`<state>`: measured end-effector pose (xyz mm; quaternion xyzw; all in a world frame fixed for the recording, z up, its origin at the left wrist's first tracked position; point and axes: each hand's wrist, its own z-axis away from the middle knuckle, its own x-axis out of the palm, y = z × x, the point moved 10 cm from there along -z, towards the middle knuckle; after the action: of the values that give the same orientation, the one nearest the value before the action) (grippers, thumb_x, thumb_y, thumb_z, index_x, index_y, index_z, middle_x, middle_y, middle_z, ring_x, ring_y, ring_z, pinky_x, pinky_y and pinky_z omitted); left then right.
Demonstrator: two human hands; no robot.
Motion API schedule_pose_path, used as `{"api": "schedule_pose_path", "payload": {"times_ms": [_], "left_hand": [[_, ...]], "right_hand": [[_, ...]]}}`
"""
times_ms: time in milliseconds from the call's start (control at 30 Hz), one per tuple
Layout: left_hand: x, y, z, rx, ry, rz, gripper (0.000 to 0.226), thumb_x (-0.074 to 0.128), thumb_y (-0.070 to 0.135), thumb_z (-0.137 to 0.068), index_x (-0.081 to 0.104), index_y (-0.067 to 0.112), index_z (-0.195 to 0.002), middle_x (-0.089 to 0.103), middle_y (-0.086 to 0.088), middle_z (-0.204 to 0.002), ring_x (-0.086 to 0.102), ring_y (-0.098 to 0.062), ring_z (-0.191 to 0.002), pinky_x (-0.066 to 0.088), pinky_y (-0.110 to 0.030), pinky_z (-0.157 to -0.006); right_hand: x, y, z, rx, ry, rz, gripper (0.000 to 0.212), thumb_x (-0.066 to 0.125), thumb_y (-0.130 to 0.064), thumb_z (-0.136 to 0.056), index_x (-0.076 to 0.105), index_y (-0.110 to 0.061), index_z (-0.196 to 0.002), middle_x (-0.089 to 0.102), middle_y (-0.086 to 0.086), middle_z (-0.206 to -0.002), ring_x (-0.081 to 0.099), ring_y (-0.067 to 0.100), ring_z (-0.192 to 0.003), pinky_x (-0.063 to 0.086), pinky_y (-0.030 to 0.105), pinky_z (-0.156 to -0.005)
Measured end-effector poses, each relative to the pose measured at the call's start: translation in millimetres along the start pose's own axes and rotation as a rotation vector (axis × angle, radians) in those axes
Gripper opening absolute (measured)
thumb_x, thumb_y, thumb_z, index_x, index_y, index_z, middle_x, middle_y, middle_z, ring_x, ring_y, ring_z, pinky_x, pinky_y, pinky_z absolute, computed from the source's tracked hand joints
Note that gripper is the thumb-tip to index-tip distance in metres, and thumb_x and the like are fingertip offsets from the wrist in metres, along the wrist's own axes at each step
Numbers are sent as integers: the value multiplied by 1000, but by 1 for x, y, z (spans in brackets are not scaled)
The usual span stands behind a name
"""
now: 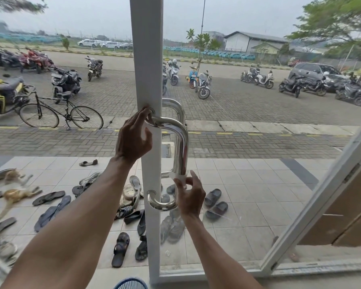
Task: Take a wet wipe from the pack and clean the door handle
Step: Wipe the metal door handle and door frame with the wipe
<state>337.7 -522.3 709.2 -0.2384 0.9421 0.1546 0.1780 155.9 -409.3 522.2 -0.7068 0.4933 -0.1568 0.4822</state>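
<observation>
A shiny chrome door handle (pixel 180 147) curves out from the white door frame (pixel 147 59) at the middle of the view. My left hand (pixel 133 138) rests its fingertips on the handle's upper end where it meets the frame. My right hand (pixel 191 197) pinches a small white wet wipe (pixel 180 177) wrapped against the lower part of the handle's upright bar. The wipe pack is not in view.
The glass door panel (pixel 258 205) stands to the right of the frame, its right edge swung open. Outside lie several sandals (pixel 121 248) on a tiled porch, with two cats (pixel 17 193) at the left. Motorbikes and a bicycle (pixel 61 114) are parked beyond.
</observation>
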Motion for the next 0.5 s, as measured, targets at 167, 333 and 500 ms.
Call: {"api": "schedule_pose_path", "payload": {"times_ms": [167,333,500], "left_hand": [[-5,6,-2,-16,9,13,55,57,-1,-77,55,7,-131,65,-7,-130,65,-26,-113,52,-30,-91],[-4,8,0,-53,61,44,52,54,-4,-77,57,6,-128,67,-5,-122,66,-23,-105,50,-24,-88],[-7,9,1,-159,159,92,44,53,-9,-73,62,1,-115,72,-9,-105,69,-26,-94,44,-14,-85]], "right_hand": [[-7,-6,-5,48,52,-96,38,83,-37,-75,70,-14,-101,75,-7,-90,68,6,-82,56,31,-78],[-12,-43,-25,-86,135,-94,35,78,-37,-81,71,-10,-104,76,-2,-94,70,8,-85,47,11,-75],[0,-15,-5,-120,8,-2,30,69,-37,-90,71,-12,-107,76,-1,-92,71,14,-82,51,21,-70]]}}
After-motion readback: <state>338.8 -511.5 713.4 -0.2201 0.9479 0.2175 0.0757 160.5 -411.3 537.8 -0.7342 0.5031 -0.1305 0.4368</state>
